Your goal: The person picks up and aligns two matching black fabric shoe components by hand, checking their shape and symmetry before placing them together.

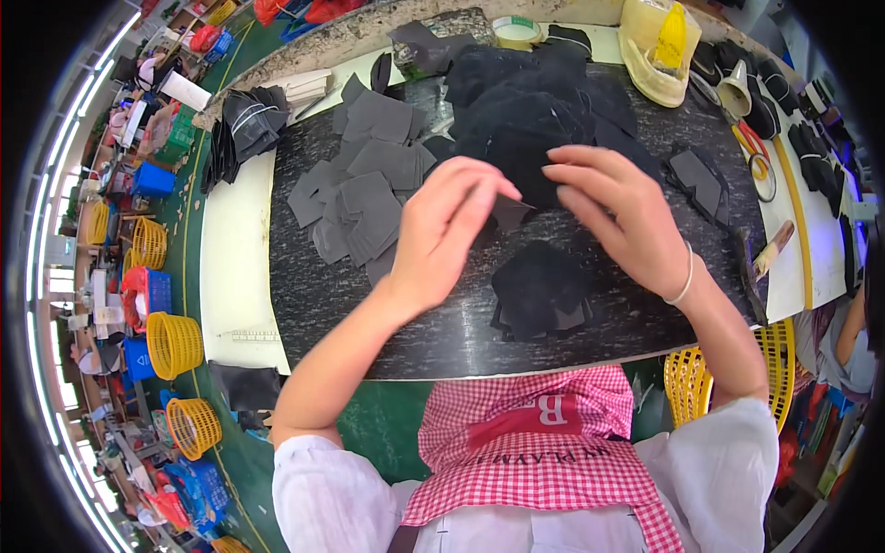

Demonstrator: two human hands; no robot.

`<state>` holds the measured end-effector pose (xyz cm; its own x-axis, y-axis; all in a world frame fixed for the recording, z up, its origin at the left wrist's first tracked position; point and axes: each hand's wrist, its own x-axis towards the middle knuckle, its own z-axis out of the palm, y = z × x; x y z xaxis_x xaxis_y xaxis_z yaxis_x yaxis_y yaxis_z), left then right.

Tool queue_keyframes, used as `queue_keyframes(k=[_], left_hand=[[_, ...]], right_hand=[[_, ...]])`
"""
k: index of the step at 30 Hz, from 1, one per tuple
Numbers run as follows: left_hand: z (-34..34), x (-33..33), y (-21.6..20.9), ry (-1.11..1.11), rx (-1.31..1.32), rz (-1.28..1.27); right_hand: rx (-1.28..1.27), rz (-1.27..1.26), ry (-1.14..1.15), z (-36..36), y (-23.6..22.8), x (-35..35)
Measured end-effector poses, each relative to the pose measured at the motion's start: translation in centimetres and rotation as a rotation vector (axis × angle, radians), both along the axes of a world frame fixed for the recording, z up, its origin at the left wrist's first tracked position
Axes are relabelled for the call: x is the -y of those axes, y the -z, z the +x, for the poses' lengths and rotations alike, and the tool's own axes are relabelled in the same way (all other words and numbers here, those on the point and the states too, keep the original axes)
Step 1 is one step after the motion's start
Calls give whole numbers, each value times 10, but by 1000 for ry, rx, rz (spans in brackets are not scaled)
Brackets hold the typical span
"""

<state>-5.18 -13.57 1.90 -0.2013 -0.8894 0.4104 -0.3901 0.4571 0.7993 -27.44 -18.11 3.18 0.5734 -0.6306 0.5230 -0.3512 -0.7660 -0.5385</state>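
Note:
My left hand (449, 226) is over the middle of the dark board, thumb and fingers pinched together. At its fingertips is a small dark grey flat piece (513, 216), which it appears to grip by the edge. To the right, my right hand (625, 210) hovers with its fingers stretched out and slightly apart, holding nothing visible. Beyond both hands lies a large heap of black flat pieces (525, 120). Left of my left hand spreads a loose pile of grey cut pieces (373, 175). Nearer me, a small stack of black pieces (539, 286) lies on the board.
A tape roll (517, 32) and a yellowish plastic container (650, 78) stand at the back. Bundled dark pieces (253, 120) lie at the far left. On the right are orange-handled scissors (758, 158), a wooden-handled tool (772, 249) and a yellow basket (779, 369).

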Motion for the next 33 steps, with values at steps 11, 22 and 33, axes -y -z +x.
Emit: queue_keyframes(k=[11, 22, 33], left_hand=[[-43, -94, 26, -260, -330, 327], [-52, -83, 33, -237, -139, 516], [-56, -84, 40, -229, 149, 156]], right_hand=[[155, 761, -218, -21, 24, -41], [-194, 633, -178, -25, 33, -35], [-74, 153, -222, -40, 18, -34]])
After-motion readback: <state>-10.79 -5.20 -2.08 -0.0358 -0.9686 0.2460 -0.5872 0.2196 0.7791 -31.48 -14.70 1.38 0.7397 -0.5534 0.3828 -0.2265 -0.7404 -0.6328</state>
